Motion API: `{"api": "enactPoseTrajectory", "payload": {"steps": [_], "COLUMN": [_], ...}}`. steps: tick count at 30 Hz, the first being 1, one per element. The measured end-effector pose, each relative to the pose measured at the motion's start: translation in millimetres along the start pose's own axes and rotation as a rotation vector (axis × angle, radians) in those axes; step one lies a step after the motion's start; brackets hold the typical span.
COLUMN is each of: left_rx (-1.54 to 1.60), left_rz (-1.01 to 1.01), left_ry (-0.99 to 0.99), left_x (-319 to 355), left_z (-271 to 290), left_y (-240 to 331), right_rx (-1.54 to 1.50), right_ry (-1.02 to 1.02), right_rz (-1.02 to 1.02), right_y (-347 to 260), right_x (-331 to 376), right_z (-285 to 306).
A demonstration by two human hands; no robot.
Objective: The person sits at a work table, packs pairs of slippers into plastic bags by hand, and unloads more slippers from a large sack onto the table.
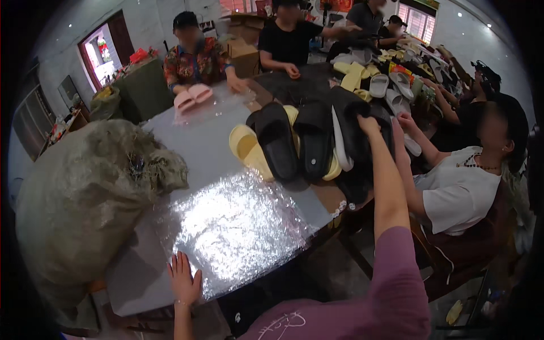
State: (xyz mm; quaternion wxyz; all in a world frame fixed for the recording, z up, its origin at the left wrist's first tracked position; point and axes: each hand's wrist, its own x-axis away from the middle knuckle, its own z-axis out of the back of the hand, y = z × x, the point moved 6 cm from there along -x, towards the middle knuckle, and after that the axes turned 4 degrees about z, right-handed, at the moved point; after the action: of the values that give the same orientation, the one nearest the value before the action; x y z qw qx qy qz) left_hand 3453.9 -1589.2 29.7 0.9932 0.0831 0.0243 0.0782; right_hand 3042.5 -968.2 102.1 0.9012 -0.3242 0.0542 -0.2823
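My left hand lies flat with its fingers stretched out, at the near edge of a shiny stack of clear plastic bags on the table. Stretched far forward, my right hand has its fingers closed on the edge of a black slipper in the pile; its fingertips are partly hidden. A white slipper edge shows beside that one. To its left stand more black slippers, with a pale yellow slipper at the pile's left side.
A large stuffed woven sack bulges over the table's left side. Across the table a person in a flowered shirt handles pink slippers and plastic. A person in white sits close on the right. More slippers cover the table's far end.
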Motion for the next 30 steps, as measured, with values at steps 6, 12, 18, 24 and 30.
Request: {"api": "enactPoseTrajectory", "payload": {"steps": [6,12,18,24,30], "left_rx": [0.05,0.022,0.032,-0.113,-0.539], "left_rz": [-0.09,-0.053,-0.179,-0.204,-0.351], "left_ry": [0.053,0.03,-0.003,0.149,0.69], "left_x": [-28.7,-25.9,-39.4,-68.2,-141.9], "left_z": [-4.9,25.4,9.6,56.0,203.2], "left_y": [9.3,-1.1,15.1,11.0,-16.1], "right_rx": [0.135,0.176,0.203,0.296,0.259], "right_ry": [0.185,0.726,-0.244,-0.397,-0.318], "right_rz": [0.291,0.664,1.418,1.526,1.559], "right_y": [26.0,-59.1,-100.5,-88.5,-108.3], "right_x": [-58.7,202.2,434.9,445.2,460.4], "right_z": [58.2,51.8,-150.3,-202.9,-179.8]}}
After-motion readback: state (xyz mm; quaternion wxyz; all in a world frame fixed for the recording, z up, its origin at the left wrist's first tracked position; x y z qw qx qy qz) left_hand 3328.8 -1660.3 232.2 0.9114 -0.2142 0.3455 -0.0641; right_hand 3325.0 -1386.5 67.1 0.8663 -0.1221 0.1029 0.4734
